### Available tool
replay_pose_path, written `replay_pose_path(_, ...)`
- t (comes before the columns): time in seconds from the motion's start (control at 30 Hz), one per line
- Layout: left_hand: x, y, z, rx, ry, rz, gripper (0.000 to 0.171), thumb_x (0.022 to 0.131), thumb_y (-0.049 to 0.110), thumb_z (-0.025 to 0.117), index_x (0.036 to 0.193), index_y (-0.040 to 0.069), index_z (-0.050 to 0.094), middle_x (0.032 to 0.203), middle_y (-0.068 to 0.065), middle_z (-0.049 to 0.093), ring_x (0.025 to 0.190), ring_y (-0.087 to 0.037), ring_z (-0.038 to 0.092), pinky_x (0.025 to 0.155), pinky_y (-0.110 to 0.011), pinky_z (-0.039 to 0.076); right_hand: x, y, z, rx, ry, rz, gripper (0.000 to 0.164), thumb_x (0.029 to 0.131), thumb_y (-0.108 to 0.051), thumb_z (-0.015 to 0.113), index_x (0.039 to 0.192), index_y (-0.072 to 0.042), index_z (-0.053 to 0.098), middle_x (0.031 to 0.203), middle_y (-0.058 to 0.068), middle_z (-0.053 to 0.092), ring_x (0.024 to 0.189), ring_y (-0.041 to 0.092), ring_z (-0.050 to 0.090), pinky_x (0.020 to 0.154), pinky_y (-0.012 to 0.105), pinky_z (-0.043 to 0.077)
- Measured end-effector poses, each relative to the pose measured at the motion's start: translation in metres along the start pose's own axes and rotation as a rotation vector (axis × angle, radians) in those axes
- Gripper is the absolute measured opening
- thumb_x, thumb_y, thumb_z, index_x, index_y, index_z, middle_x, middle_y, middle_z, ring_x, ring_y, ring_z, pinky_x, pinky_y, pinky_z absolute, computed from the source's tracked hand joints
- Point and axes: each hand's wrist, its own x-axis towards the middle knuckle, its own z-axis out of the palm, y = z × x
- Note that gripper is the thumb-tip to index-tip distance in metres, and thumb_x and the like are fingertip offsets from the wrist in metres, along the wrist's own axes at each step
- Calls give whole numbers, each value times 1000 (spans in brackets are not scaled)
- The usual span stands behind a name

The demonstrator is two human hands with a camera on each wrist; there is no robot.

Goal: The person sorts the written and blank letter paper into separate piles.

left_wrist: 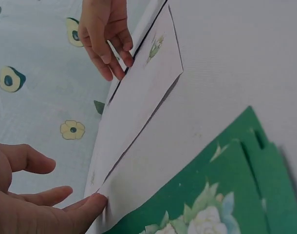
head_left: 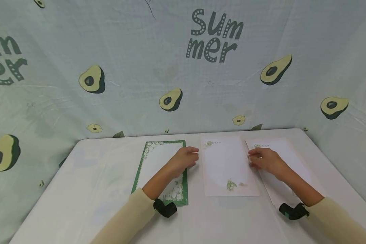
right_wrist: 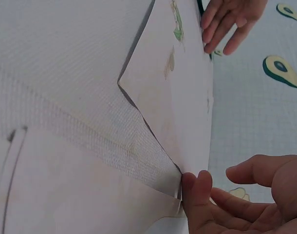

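A pale pink-edged sheet of paper with small plant prints lies flat in the middle of the table. At its left edge is my left hand, thumb and fingers apart; in the left wrist view a fingertip meets the sheet's edge. My right hand is at the opposite edge, above a similar pale stack of paper. In the right wrist view its fingertips touch the sheet's edge, with the thumb held away. Left of my left hand lies a green-bordered floral stack of paper.
The white-covered table extends to the left and in front of the papers. Behind it hangs a pale curtain printed with avocados and lettering. A black wrist camera sits on each wrist.
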Motion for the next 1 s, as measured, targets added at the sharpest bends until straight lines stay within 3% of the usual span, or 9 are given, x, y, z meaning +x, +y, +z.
replay_pose_path(0.2,6,3,5,-95,22,-25,52,106,11,50,154,-4,36,151,-28,44,138,-39,48,111,-43,46,4,3,-1,42,-17,18,42,105,-15,55,137,12,53,129,28,62,104,27,69,84,34,61)
replay_pose_path(0.4,9,1,5,-155,42,-30,51,106,9,51,153,-5,36,150,-28,45,137,-39,49,110,-41,48,5,2,-2,91,-63,9,45,106,-18,52,141,11,50,136,29,58,112,32,67,88,37,59)
replay_pose_path(0.63,15,2,10,-259,78,-58,53,102,-1,55,152,-3,38,147,-27,48,134,-37,52,108,-40,49,3,4,1,160,-49,12,46,107,-13,52,145,11,44,141,31,53,118,34,65,93,36,59)
replay_pose_path(0.83,18,0,15,-283,142,-47,60,92,-14,63,148,-2,44,136,-24,53,118,-35,60,96,-36,56,0,4,6,239,-53,42,48,104,-10,59,144,11,45,138,29,54,111,22,67,88,28,60)
replay_pose_path(1.0,21,0,18,-251,205,17,40,92,-13,65,131,-6,59,115,-17,59,99,-22,60,84,-27,56,0,4,7,315,-74,14,48,103,-7,60,143,13,44,137,30,53,108,18,68,91,28,59)
